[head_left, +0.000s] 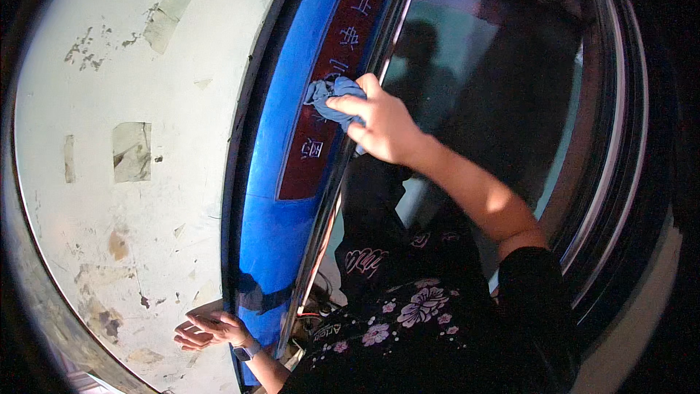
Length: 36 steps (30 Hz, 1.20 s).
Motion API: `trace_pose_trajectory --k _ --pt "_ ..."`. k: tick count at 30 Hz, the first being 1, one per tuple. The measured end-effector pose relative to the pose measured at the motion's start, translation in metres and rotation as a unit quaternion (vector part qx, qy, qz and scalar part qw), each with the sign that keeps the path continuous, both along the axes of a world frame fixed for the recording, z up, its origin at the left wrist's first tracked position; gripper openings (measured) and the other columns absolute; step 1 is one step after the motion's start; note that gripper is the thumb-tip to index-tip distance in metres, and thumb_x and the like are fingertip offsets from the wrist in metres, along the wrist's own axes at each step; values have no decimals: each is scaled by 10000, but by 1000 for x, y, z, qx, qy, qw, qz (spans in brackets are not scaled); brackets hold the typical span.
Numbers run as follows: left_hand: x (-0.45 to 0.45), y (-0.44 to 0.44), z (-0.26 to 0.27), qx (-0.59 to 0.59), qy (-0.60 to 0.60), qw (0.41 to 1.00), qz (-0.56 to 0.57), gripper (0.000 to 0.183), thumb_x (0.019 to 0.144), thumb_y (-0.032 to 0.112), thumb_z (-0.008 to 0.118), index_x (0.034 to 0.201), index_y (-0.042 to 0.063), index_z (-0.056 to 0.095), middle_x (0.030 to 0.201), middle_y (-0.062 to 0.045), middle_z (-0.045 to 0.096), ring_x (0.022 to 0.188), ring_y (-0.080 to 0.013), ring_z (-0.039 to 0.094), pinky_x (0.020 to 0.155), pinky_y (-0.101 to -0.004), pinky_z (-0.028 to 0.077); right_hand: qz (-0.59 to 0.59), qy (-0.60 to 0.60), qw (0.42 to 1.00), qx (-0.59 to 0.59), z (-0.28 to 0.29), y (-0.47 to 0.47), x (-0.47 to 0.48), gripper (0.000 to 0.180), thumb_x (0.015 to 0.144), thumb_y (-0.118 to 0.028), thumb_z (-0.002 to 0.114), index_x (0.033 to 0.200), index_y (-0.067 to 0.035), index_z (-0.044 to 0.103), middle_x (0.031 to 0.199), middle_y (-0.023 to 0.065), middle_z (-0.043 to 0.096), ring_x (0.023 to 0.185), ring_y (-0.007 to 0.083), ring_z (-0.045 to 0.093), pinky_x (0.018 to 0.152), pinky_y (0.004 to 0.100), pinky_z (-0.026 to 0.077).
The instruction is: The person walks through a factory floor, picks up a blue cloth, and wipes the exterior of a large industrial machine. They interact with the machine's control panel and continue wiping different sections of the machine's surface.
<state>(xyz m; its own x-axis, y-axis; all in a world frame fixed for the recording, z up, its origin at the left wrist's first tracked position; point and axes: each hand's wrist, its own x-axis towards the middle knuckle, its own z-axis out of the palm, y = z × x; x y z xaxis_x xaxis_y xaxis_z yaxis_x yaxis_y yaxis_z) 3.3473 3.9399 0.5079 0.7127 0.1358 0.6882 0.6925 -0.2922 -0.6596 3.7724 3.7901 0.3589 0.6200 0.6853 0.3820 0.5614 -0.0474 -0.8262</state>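
Observation:
My right hand (383,120) grips a crumpled blue cloth (342,99) and holds it against a dark red strip (301,178) set in a long blue panel (273,230). Light-coloured writing runs along the strip, partly covered by the cloth and fingers. Lower down, my left hand (210,331) is empty, its fingers spread a little, over the edge of a worn white surface (180,219). Whether it touches that surface I cannot tell. A watch (247,350) is on the left wrist.
Old tape patches (132,151) and stains mark the white surface. A black border (234,158) separates it from the blue panel. Beyond the panel's other side lies a dark glossy surface (508,104) with a person's silhouette in it. Loose cables (322,298) show beside my black shirt.

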Motion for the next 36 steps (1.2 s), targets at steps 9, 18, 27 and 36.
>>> trace_pose_trajectory --k 9,18,27,36 --pt "7 4 -4 25 -27 999 2 625 904 568 230 1324 151 430 1375 -196 318 1310 -371 210 1033 -577 130 -253 -119 960 -13 7 27 45 488 720 -131 613 1199 -187 539 955 197 434 786 366 550 698 413 496" --pt "3 -2 1 26 -20 999 -10 498 904 420 347 1311 151 448 1374 -194 321 1304 -386 218 1037 -587 127 -249 -85 965 25 8 4 102 429 748 -184 555 1171 -258 566 997 202 459 762 329 581 704 408 513" --pt "0 3 -4 13 -22 999 -20 586 913 529 285 1310 130 449 1364 -197 332 1309 -385 204 1031 -590 132 -39 -75 996 -42 20 6 -14 454 719 -160 609 1168 -210 567 952 179 430 786 342 550 680 421 501" --pt "9 4 2 10 -16 1000 -23 565 910 497 304 1317 129 439 1373 -197 307 1321 -386 167 1035 -601 109 -324 24 939 113 -13 4 242 439 732 -179 519 1162 -224 596 1045 287 520 960 358 557 862 391 452"
